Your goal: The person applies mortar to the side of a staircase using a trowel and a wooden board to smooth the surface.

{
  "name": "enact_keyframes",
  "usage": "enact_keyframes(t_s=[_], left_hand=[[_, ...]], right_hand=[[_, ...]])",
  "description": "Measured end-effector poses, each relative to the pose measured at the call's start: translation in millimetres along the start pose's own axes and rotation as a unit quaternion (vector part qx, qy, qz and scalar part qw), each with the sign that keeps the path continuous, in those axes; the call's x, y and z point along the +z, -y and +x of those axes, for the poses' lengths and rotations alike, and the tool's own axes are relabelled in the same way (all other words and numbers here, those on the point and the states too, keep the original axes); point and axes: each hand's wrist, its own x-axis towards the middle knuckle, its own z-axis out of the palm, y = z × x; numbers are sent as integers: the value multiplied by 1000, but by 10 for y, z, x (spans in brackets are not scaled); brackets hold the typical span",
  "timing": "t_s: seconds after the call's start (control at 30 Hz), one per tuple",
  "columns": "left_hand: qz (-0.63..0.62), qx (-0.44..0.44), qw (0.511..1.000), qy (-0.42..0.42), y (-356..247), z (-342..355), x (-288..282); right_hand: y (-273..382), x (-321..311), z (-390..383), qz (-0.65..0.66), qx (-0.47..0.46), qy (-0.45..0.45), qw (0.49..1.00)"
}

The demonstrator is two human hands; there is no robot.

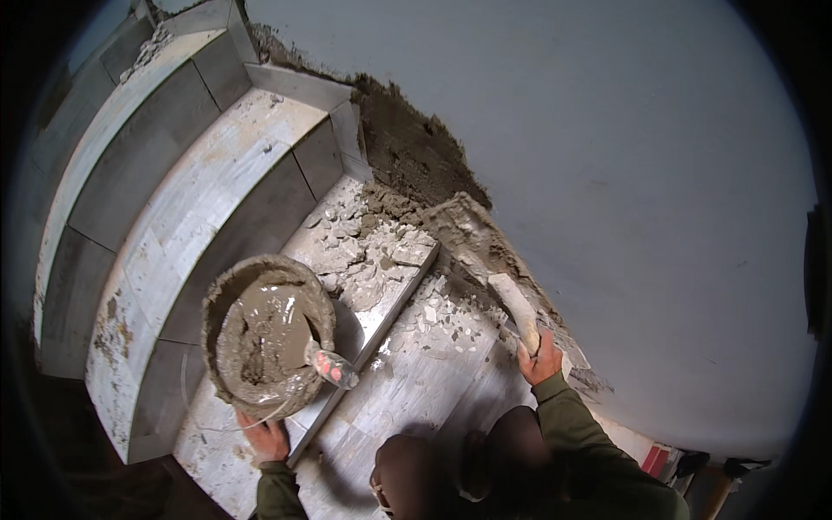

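Note:
A mortar-caked bucket [212, 325] stands over the step's edge at left, filled with wet grey mortar [260, 338]. A small trowel [331, 366] with a red-and-grey handle leans in it, its blade sunk in the mix. My left hand [267, 440] grips the bucket's near side, by its thin wire handle; some fingertips are hidden under it. In my right hand [542, 357] is the pale, crusted handle of a plastering trowel [516, 312]. Its mortar-smeared blade lies along the wall, and where blade and wall mortar meet is hard to make out.
Curved tiled steps [234, 182] rise to the far left. Broken mortar rubble [373, 251] covers the step corner, with white chips [442, 316] below. Dark wet mortar [407, 130] coats the foot of the grey wall [624, 165]. My knees show at the bottom; objects stand at lower right.

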Motion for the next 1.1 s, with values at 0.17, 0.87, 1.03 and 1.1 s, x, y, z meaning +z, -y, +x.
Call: enact_keyframes(t_s=[0.17, 0.87, 1.03, 1.1], left_hand=[[30, -35, 999, 12, 97, -75, 23], [-35, 24, 997, -67, -307, 52, -216], [-43, 17, 997, -67, -316, 88, -181], [-39, 17, 997, -66, -343, 69, -246]], right_hand=[[-81, 311, 103, 9, -52, -110, 993], [-8, 229, 184, 26, -27, -193, 980], [-59, 262, 205, 27, -22, -184, 982], [-97, 267, 241, 17, -38, -181, 983]])
